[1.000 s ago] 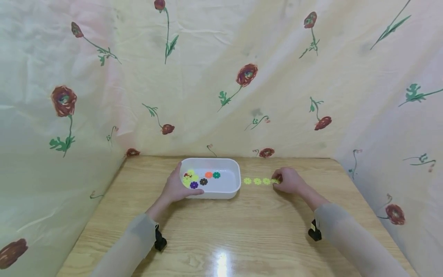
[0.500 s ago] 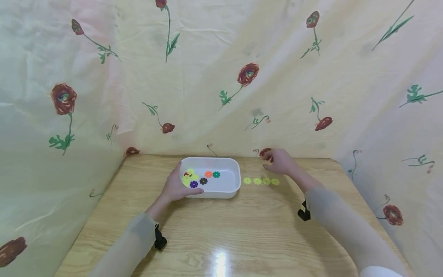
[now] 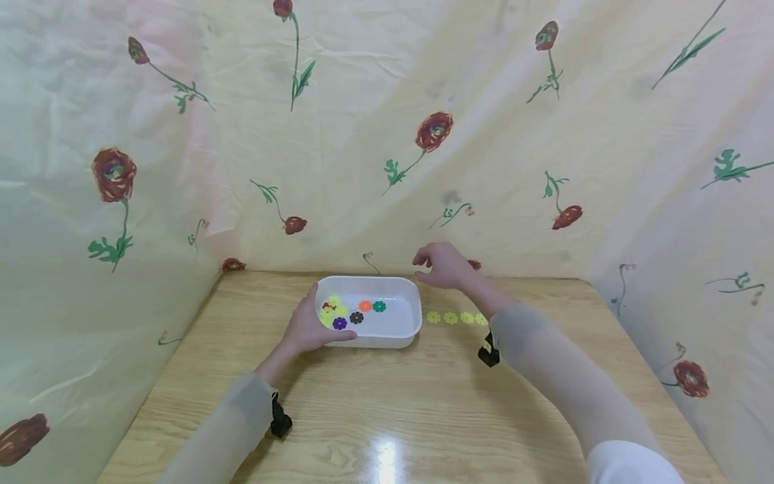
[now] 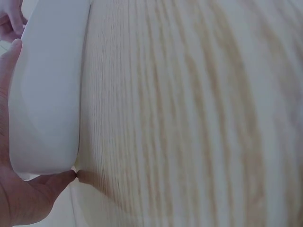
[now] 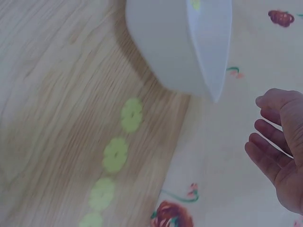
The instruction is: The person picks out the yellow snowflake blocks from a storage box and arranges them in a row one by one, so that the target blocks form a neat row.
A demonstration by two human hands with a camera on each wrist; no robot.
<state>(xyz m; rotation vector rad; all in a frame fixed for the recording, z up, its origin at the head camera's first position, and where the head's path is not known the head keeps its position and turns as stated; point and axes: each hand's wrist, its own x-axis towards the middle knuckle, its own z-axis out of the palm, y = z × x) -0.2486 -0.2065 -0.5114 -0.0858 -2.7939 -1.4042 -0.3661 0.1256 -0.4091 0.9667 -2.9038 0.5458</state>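
A white plastic tub (image 3: 396,341) stands on the table, and my left hand (image 3: 305,327) grips its left end, thumb along the front. In the left wrist view the fingers and thumb (image 4: 57,183) wrap round the tub's end. Inside lie yellow flower-shaped discs (image 3: 327,314) in a pile with a bit of red, plus an orange disc (image 3: 365,306), a green disc (image 3: 379,306), a black disc (image 3: 357,318) and a purple disc (image 3: 340,323). My right hand (image 3: 445,266) hovers past the tub's back right corner, fingers loosely bent around nothing.
Several yellow flower discs (image 3: 450,318) lie in a row right of the tub on the wooden table (image 3: 375,396); the right forearm passes close to the row's right end. A flowered cloth (image 3: 357,148) hangs behind the table and along both sides.
My right hand has let go of the rightmost yellow flower disc, leaving it in the row, and has lifted and moved left toward the tub. The left hand and tub have stayed put.
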